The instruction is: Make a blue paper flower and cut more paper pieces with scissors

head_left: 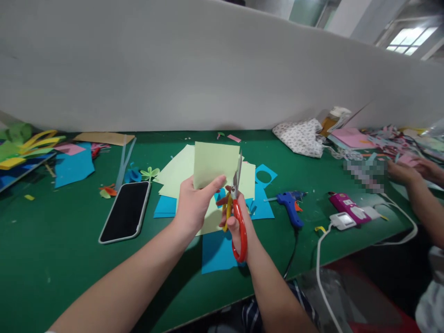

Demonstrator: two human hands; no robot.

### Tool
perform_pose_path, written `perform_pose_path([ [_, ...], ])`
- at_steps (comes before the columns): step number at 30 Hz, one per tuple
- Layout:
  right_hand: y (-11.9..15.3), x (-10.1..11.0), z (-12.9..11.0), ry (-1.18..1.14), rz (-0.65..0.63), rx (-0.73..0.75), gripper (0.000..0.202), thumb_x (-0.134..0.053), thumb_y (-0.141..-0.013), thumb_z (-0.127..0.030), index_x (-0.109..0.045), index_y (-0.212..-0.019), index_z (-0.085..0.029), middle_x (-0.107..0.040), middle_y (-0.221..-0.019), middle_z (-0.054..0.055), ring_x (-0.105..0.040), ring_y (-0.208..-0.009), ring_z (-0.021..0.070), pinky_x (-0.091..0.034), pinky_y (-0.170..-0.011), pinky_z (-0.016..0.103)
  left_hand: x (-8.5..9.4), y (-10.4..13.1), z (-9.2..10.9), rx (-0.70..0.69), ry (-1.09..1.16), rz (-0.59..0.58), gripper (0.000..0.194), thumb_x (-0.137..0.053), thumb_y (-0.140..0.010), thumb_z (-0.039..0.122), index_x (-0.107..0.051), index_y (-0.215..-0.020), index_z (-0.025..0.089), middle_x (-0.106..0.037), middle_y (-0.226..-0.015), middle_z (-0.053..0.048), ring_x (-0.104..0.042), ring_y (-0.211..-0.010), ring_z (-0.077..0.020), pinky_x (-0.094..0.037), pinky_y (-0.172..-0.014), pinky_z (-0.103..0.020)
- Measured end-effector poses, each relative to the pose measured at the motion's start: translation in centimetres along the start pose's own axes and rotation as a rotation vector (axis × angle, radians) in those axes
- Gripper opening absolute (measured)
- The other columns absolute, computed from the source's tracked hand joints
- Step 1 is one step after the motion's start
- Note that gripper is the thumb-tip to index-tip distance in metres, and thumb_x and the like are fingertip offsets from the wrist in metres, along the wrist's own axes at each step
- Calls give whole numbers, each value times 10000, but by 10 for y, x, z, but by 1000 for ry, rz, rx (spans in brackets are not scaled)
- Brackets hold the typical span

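Note:
My left hand (194, 203) pinches a sheet of pale green paper (215, 159) upright, thumb across its lower right part. My right hand (244, 219) is closed on a pair of scissors (240, 236) with one red and one yellow handle loop. The blades point up along the paper's right edge; whether they are parted is hard to make out. Beneath both hands lie more pale green sheets (176, 164) and blue paper (218, 254). One blue piece (264, 176) has a round hole in it.
A phone (125, 212) lies to the left, near a small green paper flower (150, 174). On the right are a blue glue gun (290, 206), a purple box (348, 208) and a white cable (319, 263). A co-worker's hands (409, 171) handle pink paper at the far right.

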State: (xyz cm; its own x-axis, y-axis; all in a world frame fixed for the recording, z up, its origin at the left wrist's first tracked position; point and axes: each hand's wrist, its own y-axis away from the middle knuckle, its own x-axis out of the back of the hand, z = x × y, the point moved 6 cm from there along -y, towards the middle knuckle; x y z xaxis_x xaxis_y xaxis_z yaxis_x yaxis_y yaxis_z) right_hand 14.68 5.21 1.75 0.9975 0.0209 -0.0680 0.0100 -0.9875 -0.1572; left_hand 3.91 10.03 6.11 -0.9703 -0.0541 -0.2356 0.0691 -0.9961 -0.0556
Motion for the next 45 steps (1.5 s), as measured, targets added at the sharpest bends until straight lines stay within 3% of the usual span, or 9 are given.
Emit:
perform_pose_path([
  [12, 4, -6, 1, 80, -69, -72, 719, -557, -663, -692, -366, -1241, -309, -537, -1005, 32, -476, -591, 101, -464, -586, 293, 3, 0, -2, 52, 105, 29, 220, -737, -638, 279, -645, -776, 134, -617, -736, -22, -540, -628, -112, -465, -592, -240],
  [25, 1, 2, -1, 64, -35, -29, 838, -496, -613, -781, -351, -1257, -264, -547, -972, 59, -491, -603, 119, -461, -556, 302, 0, 1, -7, 90, 46, -19, 264, -752, -626, 302, -663, -814, 140, -625, -735, -23, -539, -630, -116, -459, -590, -241],
  [35, 2, 2, -2, 71, -17, -35, 780, -479, -621, -786, -390, -1175, -245, -544, -917, 45, -490, -589, 116, -468, -547, 298, -1, 1, -5, 80, 38, -25, 255, -744, -623, 295, -652, -794, 130, -606, -705, -17, -521, -615, -111, -451, -583, -239],
  [45, 3, 3, -2, 116, -9, -13, 762, -461, -665, -764, -384, -1214, -242, -513, -849, 24, -497, -594, 119, -472, -542, 291, 0, -1, -5, 57, 31, -15, 229, -735, -622, 272, -649, -783, 135, -612, -706, -20, -526, -609, -120, -455, -592, -255],
])
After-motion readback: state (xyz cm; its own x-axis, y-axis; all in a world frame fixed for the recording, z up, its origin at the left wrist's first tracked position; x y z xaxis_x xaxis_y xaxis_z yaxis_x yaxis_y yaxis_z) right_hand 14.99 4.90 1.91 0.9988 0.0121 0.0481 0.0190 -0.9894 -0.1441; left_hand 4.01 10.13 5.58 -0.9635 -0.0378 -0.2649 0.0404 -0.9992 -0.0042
